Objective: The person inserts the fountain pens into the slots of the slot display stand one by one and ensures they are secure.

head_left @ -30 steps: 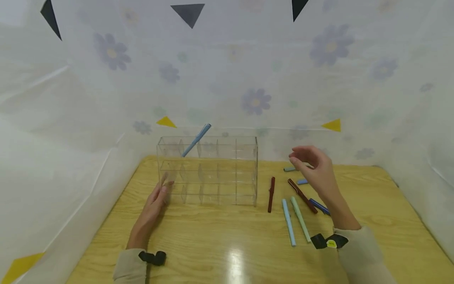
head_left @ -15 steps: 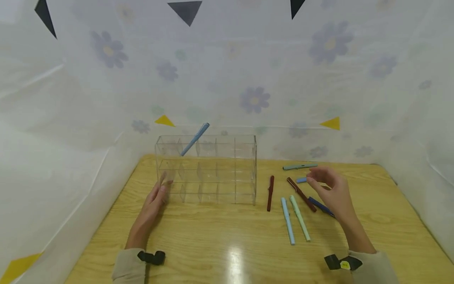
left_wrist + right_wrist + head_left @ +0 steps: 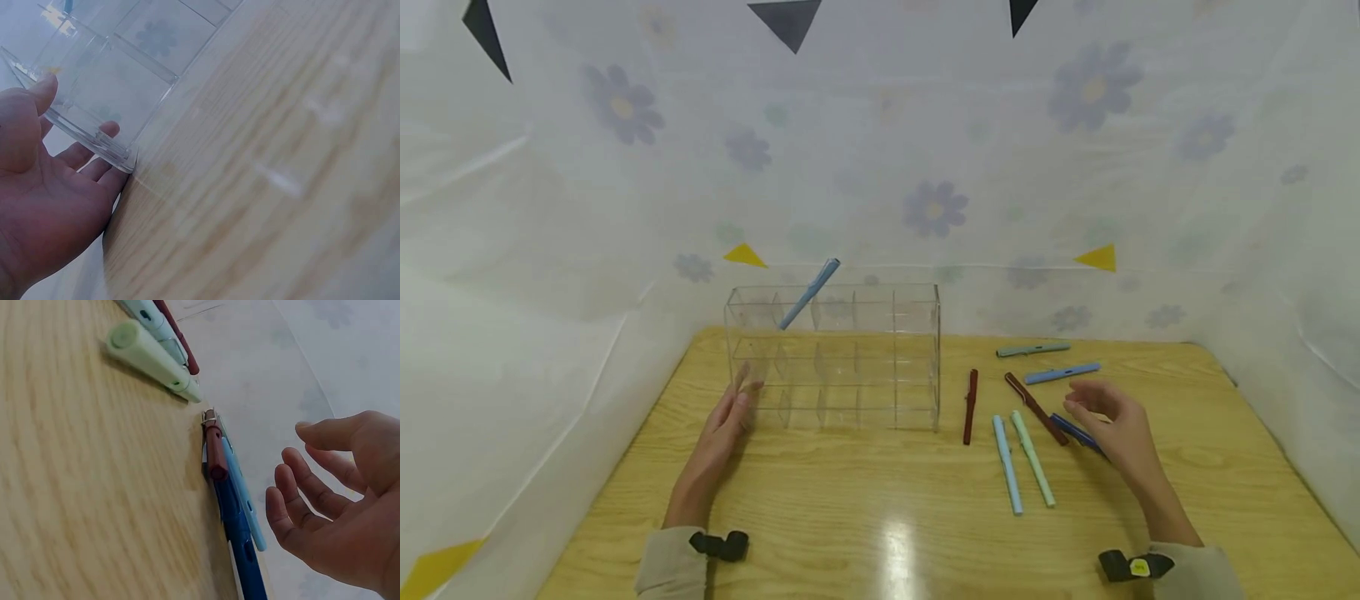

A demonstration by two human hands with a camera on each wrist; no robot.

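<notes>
A clear compartmented pen organizer (image 3: pixel 880 375) stands on the table, with one blue pen (image 3: pixel 808 293) leaning in its top row. My left hand (image 3: pixel 726 421) holds the organizer's lower left side; the left wrist view shows the thumb on one side of the clear wall and fingers on the other. With nothing in its loosely bent fingers, my right hand (image 3: pixel 1112 425) hovers by a dark blue pen (image 3: pixel 1078 435), which it partly covers. Near it lie a dark red pen (image 3: pixel 1036 408), a medium blue pen (image 3: pixel 1062 372) and a grey-green pen (image 3: pixel 1033 350).
Another dark red pen (image 3: pixel 971 407) lies just right of the organizer. Closer to me are a light blue pen (image 3: pixel 1007 465) and a light green pen (image 3: pixel 1033 458), side by side. A flower-printed white curtain (image 3: pixel 850 183) surrounds the wooden table (image 3: pixel 820 508).
My right hand has moved right and toward me, off the medium blue and grey-green pens, which now show whole. The left hand stays on the organizer, and the leaning pen keeps its place.
</notes>
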